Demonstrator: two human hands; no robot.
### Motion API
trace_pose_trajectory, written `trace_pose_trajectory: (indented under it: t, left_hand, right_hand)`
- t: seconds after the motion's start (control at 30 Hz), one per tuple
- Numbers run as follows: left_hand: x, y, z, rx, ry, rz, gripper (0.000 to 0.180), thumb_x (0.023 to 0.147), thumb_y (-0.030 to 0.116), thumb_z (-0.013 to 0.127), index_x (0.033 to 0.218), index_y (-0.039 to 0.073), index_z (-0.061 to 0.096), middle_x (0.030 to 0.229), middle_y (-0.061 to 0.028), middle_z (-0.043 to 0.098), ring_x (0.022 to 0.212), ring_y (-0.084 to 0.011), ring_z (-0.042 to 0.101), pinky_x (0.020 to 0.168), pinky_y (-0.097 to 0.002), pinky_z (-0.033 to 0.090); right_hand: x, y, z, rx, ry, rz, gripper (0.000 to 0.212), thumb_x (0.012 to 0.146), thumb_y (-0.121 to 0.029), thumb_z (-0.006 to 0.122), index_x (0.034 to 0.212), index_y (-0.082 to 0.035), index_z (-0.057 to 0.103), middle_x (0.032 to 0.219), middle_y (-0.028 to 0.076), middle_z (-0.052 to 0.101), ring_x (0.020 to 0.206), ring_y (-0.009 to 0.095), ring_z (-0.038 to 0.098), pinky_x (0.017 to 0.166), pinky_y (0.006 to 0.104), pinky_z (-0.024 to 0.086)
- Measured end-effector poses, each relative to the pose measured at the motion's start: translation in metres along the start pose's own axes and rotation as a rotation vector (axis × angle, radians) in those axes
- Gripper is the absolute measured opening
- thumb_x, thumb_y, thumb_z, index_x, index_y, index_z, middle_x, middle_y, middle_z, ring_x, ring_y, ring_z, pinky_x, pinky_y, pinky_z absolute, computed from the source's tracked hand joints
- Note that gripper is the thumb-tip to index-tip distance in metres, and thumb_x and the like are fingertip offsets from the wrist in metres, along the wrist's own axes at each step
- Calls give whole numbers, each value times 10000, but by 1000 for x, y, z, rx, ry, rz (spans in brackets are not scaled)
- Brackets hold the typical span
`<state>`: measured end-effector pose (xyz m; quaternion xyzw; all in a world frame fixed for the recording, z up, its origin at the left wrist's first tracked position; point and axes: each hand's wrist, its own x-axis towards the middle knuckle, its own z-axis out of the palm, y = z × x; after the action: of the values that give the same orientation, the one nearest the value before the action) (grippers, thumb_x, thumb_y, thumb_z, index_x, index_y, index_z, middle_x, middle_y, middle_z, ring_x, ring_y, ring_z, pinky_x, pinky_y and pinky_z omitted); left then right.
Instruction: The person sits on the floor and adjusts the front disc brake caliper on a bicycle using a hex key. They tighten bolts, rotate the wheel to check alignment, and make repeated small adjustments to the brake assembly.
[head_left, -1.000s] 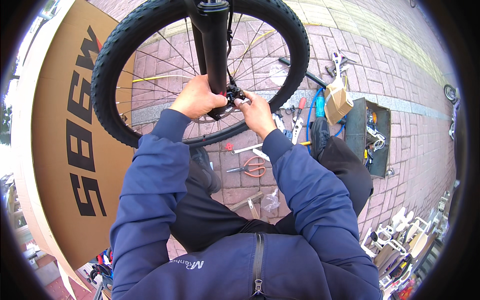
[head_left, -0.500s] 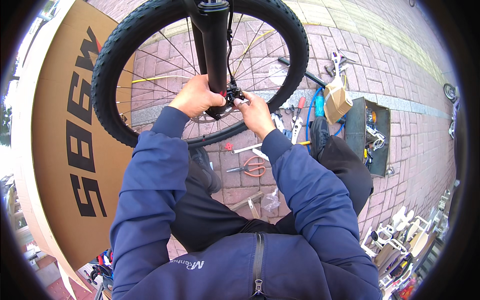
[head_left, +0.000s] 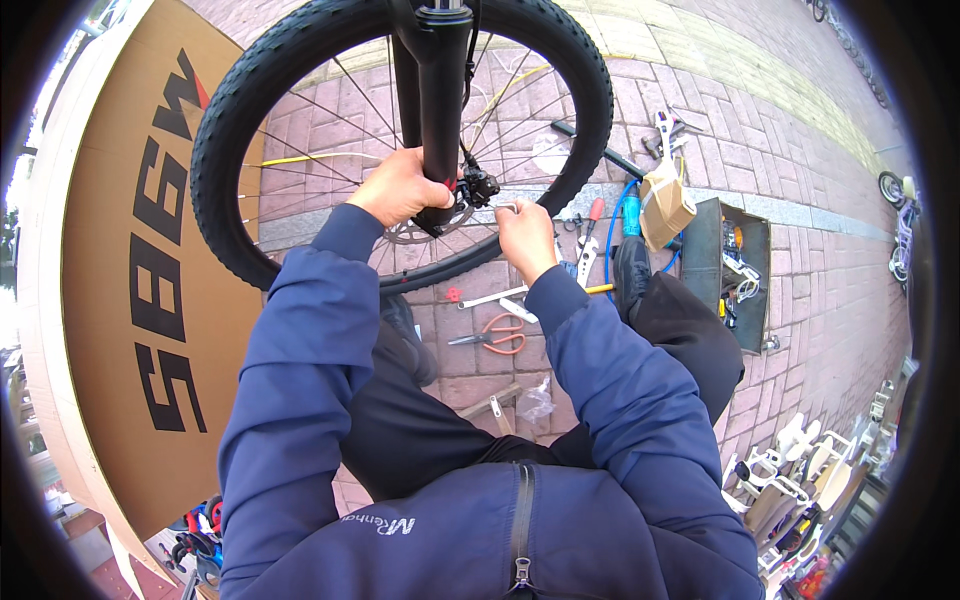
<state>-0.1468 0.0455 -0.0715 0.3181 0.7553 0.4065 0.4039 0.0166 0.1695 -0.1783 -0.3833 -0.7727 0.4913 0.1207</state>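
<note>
A bicycle front wheel with a black knobby tyre [head_left: 222, 190] stands before me, held in a black fork [head_left: 442, 110]. My left hand [head_left: 402, 190] is wrapped round the lower end of the near fork leg, its thumb across the front. A black disc brake caliper [head_left: 482, 187] sits just right of that leg, over the brake disc [head_left: 405, 232]. Just below and right of the caliper, my right hand [head_left: 527, 238] is closed, fingertips pinched together and apart from it. Whatever the pinch holds, if anything, is too small to make out.
A large cardboard sheet [head_left: 105, 260] stands along the left. Orange-handled scissors [head_left: 492, 336], a long wrench [head_left: 492, 297] and a red-handled screwdriver [head_left: 597, 210] lie on the paving. At right are a small carton [head_left: 667, 208] and an open metal toolbox [head_left: 706, 262].
My right hand has drawn back from the caliper, down and to the right, its fingers more curled. My left hand stays on the fork leg. The fork and wheel sit slightly further right in view.
</note>
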Motion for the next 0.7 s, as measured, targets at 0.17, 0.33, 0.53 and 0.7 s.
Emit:
trace_pose_trajectory:
  t: [0.17, 0.33, 0.53, 0.7]
  left_hand:
    - [3, -3, 2, 9, 18, 29, 361, 693, 35, 728, 1046, -27, 685, 912, -78, 676, 845, -176, 638, 826, -313, 507]
    - [3, -3, 4, -16, 50, 31, 341, 688, 43, 730, 1020, -30, 698, 898, -76, 682, 843, -172, 636, 815, -305, 500]
    - [1, -3, 5, -45, 65, 24, 349, 691, 44, 731, 1031, -31, 706, 903, -71, 690, 827, -161, 634, 797, -298, 499]
    - [2, -5, 5, -41, 67, 20, 356, 688, 42, 735, 1035, -31, 707, 905, -73, 691, 836, -161, 639, 805, -301, 502]
  right_hand:
    - [-14, -3, -28, -8, -16, -130, 316, 913, -262, 561, 886, 22, 696, 776, 243, 674, 782, 416, 671, 728, 482, 498]
    - [-40, -23, -49, 400, -7, -23, 312, 1007, -252, 537, 1014, 12, 702, 791, 136, 699, 652, 213, 668, 599, 336, 523]
    - [-72, -31, -44, 672, 17, -78, 344, 1064, -252, 531, 1180, 52, 642, 925, 116, 715, 740, 134, 682, 665, 261, 568]
    - [-77, -27, -29, 703, 33, -147, 310, 1051, -187, 553, 1234, 52, 627, 1019, 149, 725, 801, 152, 699, 726, 282, 585]
